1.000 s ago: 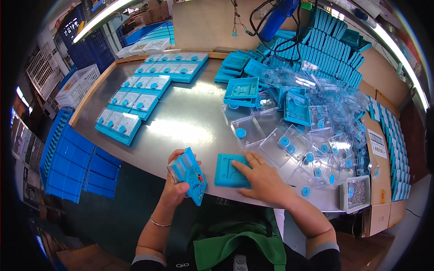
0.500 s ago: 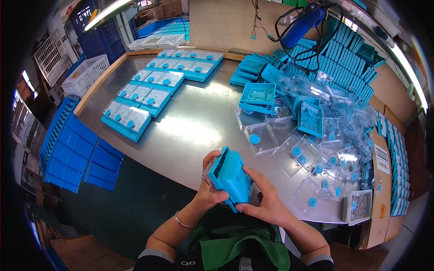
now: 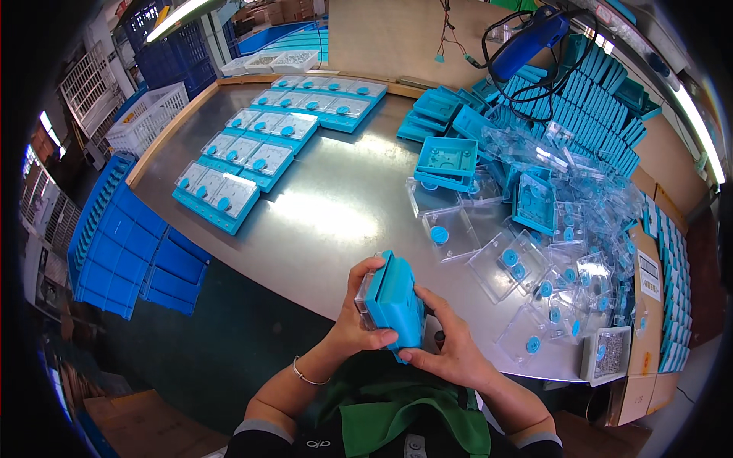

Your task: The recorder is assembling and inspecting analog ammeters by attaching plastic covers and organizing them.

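Over the near edge of the metal table, both my hands are closed around a turquoise plastic box [image 3: 402,309] with a clear cover on its left side. My left hand [image 3: 356,324] grips the cover side, its thumb pressed on the near end of the turquoise shell. On the opposite side, my right hand [image 3: 450,340] has its fingers and thumb against the outer face. A narrow dark seam shows between the turquoise parts. The inside of the box is hidden.
Rows of turquoise boxes with clear lids [image 3: 221,195] line the table's left. Turquoise trays [image 3: 447,162] and loose clear covers [image 3: 508,263] pile up at right, beside a white bin of small parts [image 3: 609,355]. A blue tool [image 3: 527,46] hangs above. Blue crates [image 3: 126,244] stand left.
The gap between the turquoise parts has narrowed, and the box is turned slightly more upright. Both hands keep their hold on it. The whole view has shifted a little.
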Demonstrator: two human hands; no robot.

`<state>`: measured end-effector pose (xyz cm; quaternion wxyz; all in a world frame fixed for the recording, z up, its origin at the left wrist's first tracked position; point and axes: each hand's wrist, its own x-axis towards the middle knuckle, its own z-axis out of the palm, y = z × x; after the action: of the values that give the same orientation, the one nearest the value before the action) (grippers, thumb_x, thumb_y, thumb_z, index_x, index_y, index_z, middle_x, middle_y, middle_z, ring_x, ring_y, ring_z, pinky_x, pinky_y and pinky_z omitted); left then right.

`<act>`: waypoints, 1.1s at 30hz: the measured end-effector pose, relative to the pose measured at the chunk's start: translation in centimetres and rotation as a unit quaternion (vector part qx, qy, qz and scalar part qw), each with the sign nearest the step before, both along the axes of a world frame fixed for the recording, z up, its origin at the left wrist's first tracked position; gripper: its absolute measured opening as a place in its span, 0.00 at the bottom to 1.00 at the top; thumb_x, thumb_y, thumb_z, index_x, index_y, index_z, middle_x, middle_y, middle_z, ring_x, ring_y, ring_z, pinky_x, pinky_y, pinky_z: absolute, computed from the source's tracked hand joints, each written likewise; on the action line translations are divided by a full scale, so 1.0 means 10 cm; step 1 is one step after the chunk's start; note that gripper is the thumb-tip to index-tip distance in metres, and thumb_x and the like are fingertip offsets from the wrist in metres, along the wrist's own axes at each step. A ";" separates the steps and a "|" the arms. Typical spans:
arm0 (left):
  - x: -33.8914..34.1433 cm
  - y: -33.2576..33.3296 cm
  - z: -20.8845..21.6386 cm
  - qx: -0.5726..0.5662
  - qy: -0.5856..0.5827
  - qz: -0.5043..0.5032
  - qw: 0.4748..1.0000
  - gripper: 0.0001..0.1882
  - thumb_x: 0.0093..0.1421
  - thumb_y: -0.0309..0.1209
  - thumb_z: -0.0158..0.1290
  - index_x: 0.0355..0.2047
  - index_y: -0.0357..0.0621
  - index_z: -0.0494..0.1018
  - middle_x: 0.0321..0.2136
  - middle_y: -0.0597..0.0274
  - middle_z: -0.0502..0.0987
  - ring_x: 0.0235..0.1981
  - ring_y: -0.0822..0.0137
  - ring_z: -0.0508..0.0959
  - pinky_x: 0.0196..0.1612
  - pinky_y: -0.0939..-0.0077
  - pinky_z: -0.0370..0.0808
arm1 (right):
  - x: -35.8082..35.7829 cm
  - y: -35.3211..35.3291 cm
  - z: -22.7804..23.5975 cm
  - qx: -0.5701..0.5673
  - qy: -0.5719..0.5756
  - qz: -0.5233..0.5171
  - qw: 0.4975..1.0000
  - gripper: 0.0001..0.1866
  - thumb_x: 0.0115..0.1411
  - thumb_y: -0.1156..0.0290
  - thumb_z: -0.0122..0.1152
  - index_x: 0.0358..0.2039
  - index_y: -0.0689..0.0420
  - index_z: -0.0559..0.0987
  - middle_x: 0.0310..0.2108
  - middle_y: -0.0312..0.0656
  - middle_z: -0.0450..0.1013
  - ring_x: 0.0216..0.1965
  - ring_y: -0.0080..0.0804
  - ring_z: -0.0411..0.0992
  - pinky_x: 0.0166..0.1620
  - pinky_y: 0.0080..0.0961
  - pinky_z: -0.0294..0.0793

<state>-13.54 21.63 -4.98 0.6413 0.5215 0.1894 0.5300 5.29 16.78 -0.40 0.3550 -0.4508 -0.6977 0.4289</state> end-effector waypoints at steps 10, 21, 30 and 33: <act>0.01 -0.05 0.03 -0.008 0.012 0.010 1.000 0.51 0.39 0.35 0.67 0.60 0.54 0.48 0.53 0.58 0.58 0.53 0.61 0.63 0.54 0.64 0.65 | -0.01 -0.10 -0.10 0.014 0.007 -0.008 1.000 0.46 0.46 0.64 0.71 0.62 0.60 0.56 0.56 0.53 0.62 0.57 0.46 0.62 0.57 0.34 0.60; 0.09 -0.13 0.00 -0.025 0.007 -0.035 0.999 0.53 0.39 0.35 0.67 0.61 0.55 0.45 0.54 0.58 0.57 0.56 0.61 0.61 0.56 0.63 0.63 | 0.01 -0.19 -0.17 0.050 0.045 -0.024 0.997 0.45 0.47 0.64 0.71 0.61 0.62 0.56 0.56 0.58 0.60 0.56 0.51 0.63 0.56 0.37 0.63; 0.05 0.13 0.14 0.128 0.154 0.121 0.972 0.59 0.39 0.36 0.67 0.66 0.50 0.41 0.61 0.51 0.50 0.61 0.56 0.56 0.58 0.61 0.60 | -0.10 0.10 -0.04 0.057 0.067 -0.042 0.995 0.42 0.51 0.63 0.68 0.62 0.59 0.56 0.56 0.56 0.61 0.49 0.45 0.69 0.39 0.28 0.72; -0.04 0.72 0.21 0.292 0.414 0.314 0.803 0.49 0.36 0.33 0.64 0.62 0.46 0.57 0.61 0.46 0.50 0.59 0.48 0.58 0.58 0.60 0.61 | 0.10 0.07 0.17 0.086 0.023 -0.044 0.995 0.35 0.52 0.67 0.67 0.59 0.57 0.62 0.55 0.54 0.64 0.41 0.38 0.73 0.32 0.24 0.72</act>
<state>-13.91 28.82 -2.91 0.1177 0.7659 0.4263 0.4667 6.28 17.51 1.33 0.4270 -0.4387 -0.7031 0.3617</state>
